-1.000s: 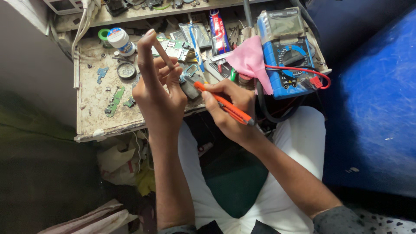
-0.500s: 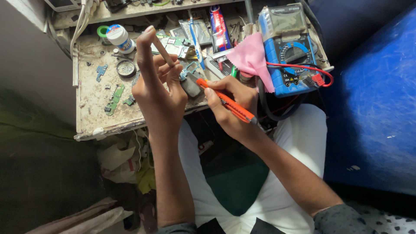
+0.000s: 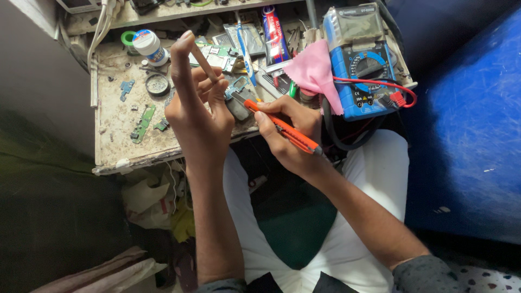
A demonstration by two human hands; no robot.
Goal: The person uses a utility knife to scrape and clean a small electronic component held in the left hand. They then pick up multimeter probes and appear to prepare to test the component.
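Note:
My left hand [image 3: 195, 108] is raised over the front edge of a worn workbench [image 3: 116, 146], fingers pointing up and pinching a small dark part [image 3: 237, 103]. My right hand [image 3: 290, 135] grips an orange utility knife [image 3: 282, 129] like a pen, its tip against that small part. Both hands hover just in front of the bench, above my lap in white cloth.
On the bench lie green circuit boards [image 3: 142, 123], a small round tin [image 3: 157, 84], a white jar [image 3: 147, 45], a red and blue tube [image 3: 274, 30], a pink cloth [image 3: 313, 73] and a blue multimeter [image 3: 361, 65] with red lead. A blue surface [image 3: 467, 135] rises at right.
The view has shifted slightly; both hands stay together at the bench edge, with the knife tip still at the small part. Little else has moved.

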